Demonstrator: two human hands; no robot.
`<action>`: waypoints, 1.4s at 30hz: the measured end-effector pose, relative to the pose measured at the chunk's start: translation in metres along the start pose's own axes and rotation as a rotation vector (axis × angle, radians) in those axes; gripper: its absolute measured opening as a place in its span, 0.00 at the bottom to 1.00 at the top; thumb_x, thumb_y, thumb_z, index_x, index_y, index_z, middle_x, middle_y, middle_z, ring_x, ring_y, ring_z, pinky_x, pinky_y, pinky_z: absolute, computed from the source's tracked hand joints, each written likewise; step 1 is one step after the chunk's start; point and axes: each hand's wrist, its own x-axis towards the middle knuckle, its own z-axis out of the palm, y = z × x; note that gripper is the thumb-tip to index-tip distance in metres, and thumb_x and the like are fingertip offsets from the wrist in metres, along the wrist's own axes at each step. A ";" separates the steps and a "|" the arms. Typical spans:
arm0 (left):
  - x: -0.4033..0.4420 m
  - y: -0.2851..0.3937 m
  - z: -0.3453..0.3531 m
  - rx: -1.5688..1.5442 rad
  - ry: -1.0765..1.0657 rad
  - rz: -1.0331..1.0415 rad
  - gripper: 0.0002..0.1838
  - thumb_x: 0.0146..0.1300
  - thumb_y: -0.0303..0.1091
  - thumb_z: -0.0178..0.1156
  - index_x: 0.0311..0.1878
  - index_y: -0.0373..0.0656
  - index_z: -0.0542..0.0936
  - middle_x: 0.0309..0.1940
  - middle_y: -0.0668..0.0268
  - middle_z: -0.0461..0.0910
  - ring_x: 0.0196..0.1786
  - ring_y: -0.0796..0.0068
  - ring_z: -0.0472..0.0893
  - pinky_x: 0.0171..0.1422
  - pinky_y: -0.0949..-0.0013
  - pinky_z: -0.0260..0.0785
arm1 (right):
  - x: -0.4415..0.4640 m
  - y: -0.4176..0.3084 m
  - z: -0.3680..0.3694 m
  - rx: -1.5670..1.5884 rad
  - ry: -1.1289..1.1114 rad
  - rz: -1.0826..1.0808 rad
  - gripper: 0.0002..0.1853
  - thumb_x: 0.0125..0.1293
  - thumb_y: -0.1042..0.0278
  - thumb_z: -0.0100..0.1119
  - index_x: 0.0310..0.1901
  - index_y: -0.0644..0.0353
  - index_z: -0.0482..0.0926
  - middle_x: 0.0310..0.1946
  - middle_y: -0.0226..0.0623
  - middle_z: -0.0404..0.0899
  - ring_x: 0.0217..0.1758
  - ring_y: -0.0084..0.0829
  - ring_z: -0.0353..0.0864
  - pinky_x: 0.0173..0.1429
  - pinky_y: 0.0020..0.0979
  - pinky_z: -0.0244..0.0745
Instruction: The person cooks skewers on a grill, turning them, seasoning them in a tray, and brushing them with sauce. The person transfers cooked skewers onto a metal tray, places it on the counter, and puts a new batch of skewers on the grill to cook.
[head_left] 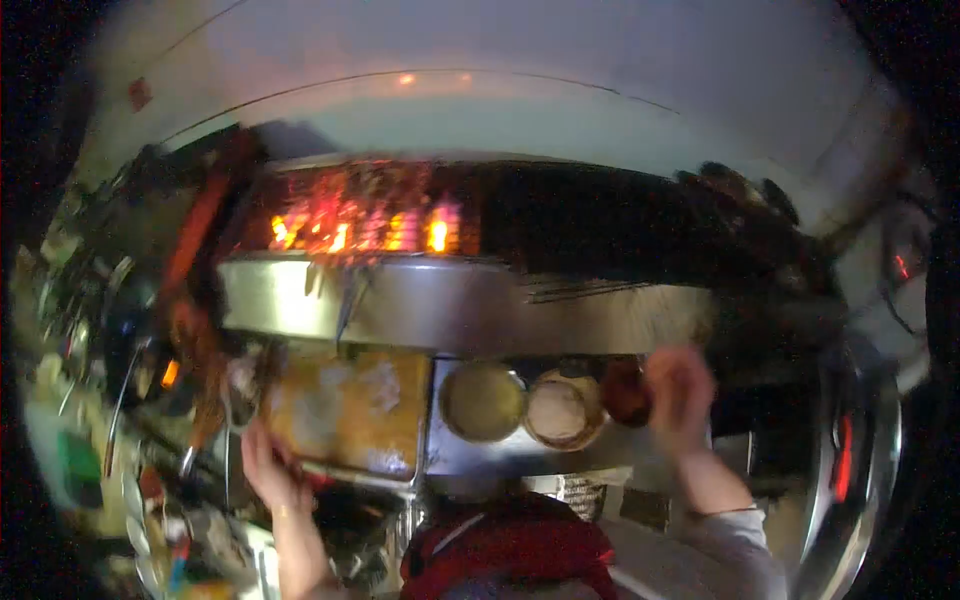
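My right hand (682, 400) is at the right end of the counter, beside a small bowl with dark red contents (624, 392). Motion blur smears its fingers, so what they hold, if anything, is unclear. Left of that bowl stand a bowl with pale, whitish contents (558, 410) and a round bowl with a yellowish filling (483, 402). At the lower left corner of a yellow-brown board or tray (345, 440) is my left hand (270, 472). Its fingers are blurred too, and its grip cannot be made out. Pale patches lie on the board's surface.
Behind the counter, a long grill with flames (350, 232) burns on its left half, fronted by a metal ledge (420, 300). Thin dark rods (580, 291) lie on the ledge's right part. Cluttered utensils (110, 330) fill the left side.
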 end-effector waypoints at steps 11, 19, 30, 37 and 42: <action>0.149 -0.028 0.116 0.372 -0.179 0.108 0.33 0.58 0.63 0.50 0.40 0.36 0.79 0.21 0.62 0.77 0.20 0.75 0.73 0.24 0.73 0.64 | 0.046 -0.015 0.358 0.754 -0.541 0.926 0.26 0.64 0.45 0.45 0.57 0.54 0.65 0.55 0.41 0.67 0.49 0.28 0.70 0.42 0.34 0.70; 0.162 -0.019 0.148 -0.202 -0.658 -0.383 0.09 0.59 0.41 0.59 0.31 0.48 0.73 0.17 0.76 0.68 0.11 0.86 0.59 0.11 0.78 0.46 | 0.047 -0.057 0.381 0.838 -0.263 0.676 0.09 0.64 0.58 0.49 0.29 0.50 0.67 0.16 0.21 0.63 0.14 0.17 0.60 0.17 0.23 0.53; 0.111 0.053 -0.039 -0.330 -0.237 -0.070 0.13 0.58 0.35 0.58 0.47 0.45 0.73 0.24 0.79 0.69 0.18 0.91 0.61 0.14 0.85 0.48 | 0.035 -0.056 0.386 0.585 -0.116 0.288 0.05 0.65 0.66 0.48 0.33 0.56 0.70 0.17 0.17 0.58 0.17 0.12 0.55 0.19 0.20 0.49; -0.028 0.035 -0.195 -0.277 0.298 0.027 0.12 0.62 0.33 0.54 0.47 0.42 0.73 0.14 0.80 0.62 0.11 0.91 0.55 0.12 0.85 0.46 | 0.054 -0.021 0.406 -0.707 -0.296 -0.378 0.12 0.66 0.73 0.37 0.39 0.54 0.75 0.35 0.33 0.76 0.39 0.24 0.75 0.44 0.27 0.71; -0.151 -0.008 -0.235 -0.348 0.570 0.048 0.08 0.62 0.32 0.52 0.43 0.42 0.74 0.15 0.79 0.62 0.13 0.91 0.58 0.13 0.85 0.48 | 0.052 -0.046 0.404 0.858 -0.565 0.698 0.15 0.66 0.55 0.40 0.41 0.56 0.72 0.34 0.32 0.74 0.32 0.26 0.72 0.35 0.33 0.71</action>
